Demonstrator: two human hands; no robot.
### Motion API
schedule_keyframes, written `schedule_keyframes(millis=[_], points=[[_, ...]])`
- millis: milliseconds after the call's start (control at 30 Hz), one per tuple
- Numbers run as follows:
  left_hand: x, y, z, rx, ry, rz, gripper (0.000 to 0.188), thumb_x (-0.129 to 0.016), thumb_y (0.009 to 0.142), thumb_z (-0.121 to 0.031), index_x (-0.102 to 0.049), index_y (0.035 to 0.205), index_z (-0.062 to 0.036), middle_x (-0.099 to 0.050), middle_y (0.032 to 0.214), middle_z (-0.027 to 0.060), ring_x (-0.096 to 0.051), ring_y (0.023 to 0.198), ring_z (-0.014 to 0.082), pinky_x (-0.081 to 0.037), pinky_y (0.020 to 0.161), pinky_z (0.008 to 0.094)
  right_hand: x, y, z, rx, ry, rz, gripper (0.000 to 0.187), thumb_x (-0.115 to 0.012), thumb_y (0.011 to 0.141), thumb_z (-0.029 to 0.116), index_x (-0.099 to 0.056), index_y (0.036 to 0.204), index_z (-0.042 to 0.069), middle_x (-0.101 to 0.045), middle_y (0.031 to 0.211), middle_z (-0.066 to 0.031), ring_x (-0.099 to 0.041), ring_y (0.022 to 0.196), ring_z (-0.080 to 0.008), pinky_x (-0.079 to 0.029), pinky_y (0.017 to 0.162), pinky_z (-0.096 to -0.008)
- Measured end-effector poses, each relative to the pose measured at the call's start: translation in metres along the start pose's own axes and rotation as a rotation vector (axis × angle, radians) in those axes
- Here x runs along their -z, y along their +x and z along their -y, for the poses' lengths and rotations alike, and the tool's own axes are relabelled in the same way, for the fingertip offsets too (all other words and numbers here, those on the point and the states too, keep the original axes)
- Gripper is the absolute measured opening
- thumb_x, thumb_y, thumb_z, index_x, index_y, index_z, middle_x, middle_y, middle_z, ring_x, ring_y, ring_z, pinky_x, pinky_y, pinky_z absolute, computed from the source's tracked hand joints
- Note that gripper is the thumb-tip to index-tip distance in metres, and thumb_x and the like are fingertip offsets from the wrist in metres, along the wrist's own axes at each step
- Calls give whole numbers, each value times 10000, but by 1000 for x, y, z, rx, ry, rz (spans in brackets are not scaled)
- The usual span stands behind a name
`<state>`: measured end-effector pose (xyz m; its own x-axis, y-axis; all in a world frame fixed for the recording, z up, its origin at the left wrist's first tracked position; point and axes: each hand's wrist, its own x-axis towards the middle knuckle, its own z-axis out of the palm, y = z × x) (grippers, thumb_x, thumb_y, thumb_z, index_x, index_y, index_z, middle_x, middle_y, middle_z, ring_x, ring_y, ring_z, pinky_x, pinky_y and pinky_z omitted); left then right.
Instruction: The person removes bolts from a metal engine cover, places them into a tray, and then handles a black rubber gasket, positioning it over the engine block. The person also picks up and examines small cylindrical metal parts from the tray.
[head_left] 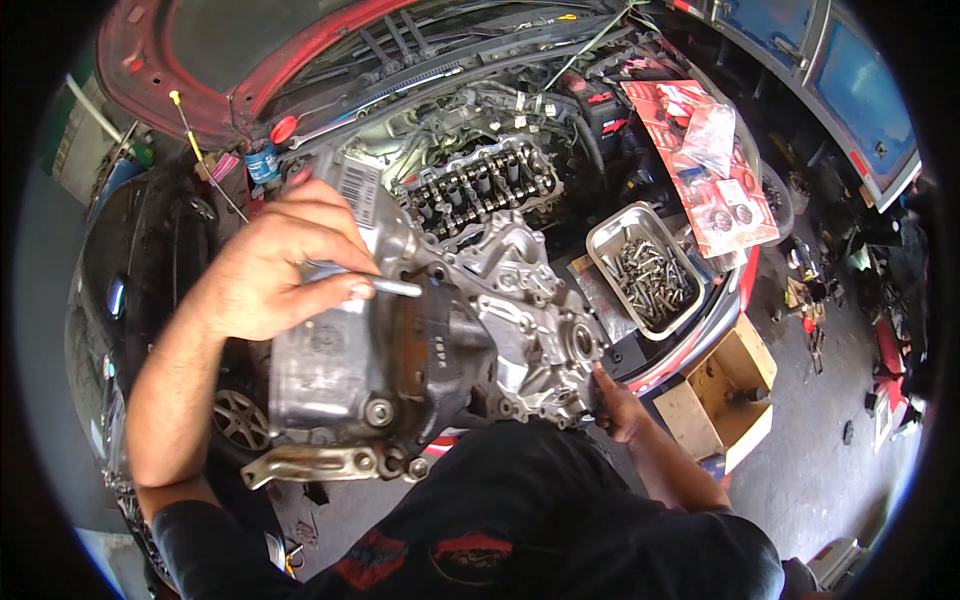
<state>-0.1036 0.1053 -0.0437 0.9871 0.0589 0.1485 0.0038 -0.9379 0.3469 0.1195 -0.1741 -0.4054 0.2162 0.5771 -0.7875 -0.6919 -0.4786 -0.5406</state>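
Note:
My left hand (285,255) is closed around a slim silver metal rod (398,287). Its rounded tip points right, above a large engine casting (330,370) with a dark, rust-stained middle part (430,340). A bright aluminium engine cover (530,335) with ribs and bolt holes adjoins this on the right. My right hand (620,405) grips the cover's right edge; the fingertips are partly hidden under it. A metal bracket (310,463) sticks out along the casting's near left side. Behind my left hand, a barcode label (360,190) shows.
Beyond lies an open engine (480,190) with exposed camshafts, under a raised red hood (150,75). A steel tray (600,245) of bolts and a red parts package (740,225) sit at right. A cardboard box (690,405) stands lower right; a blue can (262,163) is at left.

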Motion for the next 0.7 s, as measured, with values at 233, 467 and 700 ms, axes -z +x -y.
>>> schedule_keyframes(millis=[233,467,700], points=[[-69,-39,105,-65,-207,-83,139,-782,751,-77,-726,876,-52,-686,853,34,-578,904,232,-448,836,364,1,3,-20,61,-263,-334,600,-493,908,679,-573,753,106,-427,542,-6,-382,413,-139,-260,393,-315],[-136,-82,185,-96,-316,-224,136,-789,759,-95,-730,871,-48,-698,871,47,-593,910,239,-459,839,369,-7,17,-8,92,-369,-465,604,-508,904,672,-671,850,93,-464,577,13,-349,428,-108,-252,411,-293],[-202,-115,231,-22,-426,-274,157,-812,738,-118,-745,867,-60,-703,883,34,-587,936,234,-463,862,358,-12,34,-3,111,-482,-574,700,-512,901,679,-662,1062,14,-534,745,-23,-402,562,-114,-307,494,-309]])
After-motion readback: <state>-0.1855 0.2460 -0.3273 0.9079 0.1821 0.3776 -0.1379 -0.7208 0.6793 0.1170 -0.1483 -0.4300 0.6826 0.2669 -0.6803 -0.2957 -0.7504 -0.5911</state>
